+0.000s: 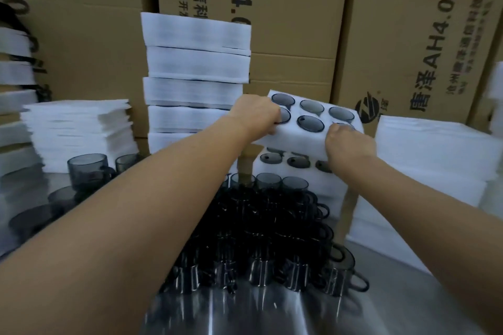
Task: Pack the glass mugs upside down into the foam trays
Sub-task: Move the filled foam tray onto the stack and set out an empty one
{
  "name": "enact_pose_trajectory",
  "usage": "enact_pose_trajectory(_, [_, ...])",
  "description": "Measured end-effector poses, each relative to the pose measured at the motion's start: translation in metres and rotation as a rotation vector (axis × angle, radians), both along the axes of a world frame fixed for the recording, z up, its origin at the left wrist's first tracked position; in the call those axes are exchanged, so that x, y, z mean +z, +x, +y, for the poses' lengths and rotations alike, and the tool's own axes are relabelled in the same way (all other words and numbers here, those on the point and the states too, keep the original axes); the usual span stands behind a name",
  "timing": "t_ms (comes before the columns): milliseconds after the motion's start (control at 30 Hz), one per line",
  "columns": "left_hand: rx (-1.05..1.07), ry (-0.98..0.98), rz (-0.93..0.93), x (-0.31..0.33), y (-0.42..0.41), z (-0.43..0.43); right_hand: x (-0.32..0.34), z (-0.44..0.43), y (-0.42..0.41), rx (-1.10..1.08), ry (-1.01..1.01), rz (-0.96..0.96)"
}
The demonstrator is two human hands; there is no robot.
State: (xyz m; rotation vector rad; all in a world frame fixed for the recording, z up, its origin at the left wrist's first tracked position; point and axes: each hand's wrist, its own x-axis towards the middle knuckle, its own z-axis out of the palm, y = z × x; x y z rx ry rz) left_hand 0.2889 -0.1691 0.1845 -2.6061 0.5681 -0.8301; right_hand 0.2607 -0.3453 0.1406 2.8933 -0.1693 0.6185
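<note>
Filled tray in hand; a large batch of mugs is not yet packed.

Both hands hold the filled foam tray (294,143), raised and tilted: the left hand (254,114) has its fingers curled over the tray's left edge, and the right hand (349,141) grips its near right corner. All six pockets visible in it show dark round mug bases, so the mugs appear to sit inverted. Directly below it lies a second foam tray (326,196), also loaded. To its left stands a stack of foam trays (196,62), judged complete. Below and nearer than the held tray, many loose glass mugs (272,226) crowd the bench (272,315). Assessment: several trays done, substantial work remaining.
</note>
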Motion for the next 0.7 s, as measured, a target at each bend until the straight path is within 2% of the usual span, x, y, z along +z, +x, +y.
enact_pose_trajectory(167, [0.035,-0.088,0.085,-0.013,0.027,-0.007,0.001,-0.005,0.022,0.001,0.010,0.067])
enact_pose_trajectory(367, [0.086,-0.052,0.073,-0.040,0.045,-0.008,-0.022,-0.005,0.036,0.002,-0.146,0.096])
enact_pose_trajectory(500, [0.104,-0.157,0.101,-0.057,0.050,-0.005,-0.026,-0.006,0.037,0.038,-0.061,0.122])
enact_pose_trajectory(600, [0.027,-0.154,0.191,-0.054,0.043,0.004,-0.028,-0.008,0.028,0.074,0.006,0.152])
enact_pose_trajectory(700, [-0.003,-0.169,0.372,-0.054,0.029,0.015,-0.030,-0.007,0.010,0.204,0.054,0.154])
